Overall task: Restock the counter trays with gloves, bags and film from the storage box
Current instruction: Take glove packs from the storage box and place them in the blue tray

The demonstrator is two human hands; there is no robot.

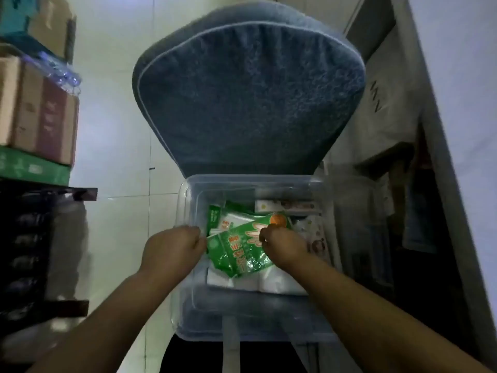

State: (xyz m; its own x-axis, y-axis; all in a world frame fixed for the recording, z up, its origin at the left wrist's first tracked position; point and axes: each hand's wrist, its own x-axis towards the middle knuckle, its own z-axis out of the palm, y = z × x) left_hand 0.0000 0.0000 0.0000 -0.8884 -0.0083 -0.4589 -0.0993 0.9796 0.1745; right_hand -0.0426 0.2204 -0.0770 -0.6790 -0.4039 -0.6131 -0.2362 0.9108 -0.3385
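A clear plastic storage box (185, 292) stands open below me, in front of a blue cushioned chair back. Both hands hold one green pack of gloves (236, 249) over the box. My left hand (172, 249) pinches its left edge. My right hand (282, 246) grips its upper right part near an orange dot. Under it lies another green and white pack (228, 219). White folded bags or film rolls (258, 281) lie at the near side of the box. Printed white packs (285, 205) sit at the far and right sides.
The blue chair back (247, 95) rises right behind the box. Stacked cardboard boxes (37, 114) and a dark rack (27, 251) fill the left side. A white cabinet side (443, 130) and hanging cloth close in on the right. Pale tiled floor (121, 146) shows between.
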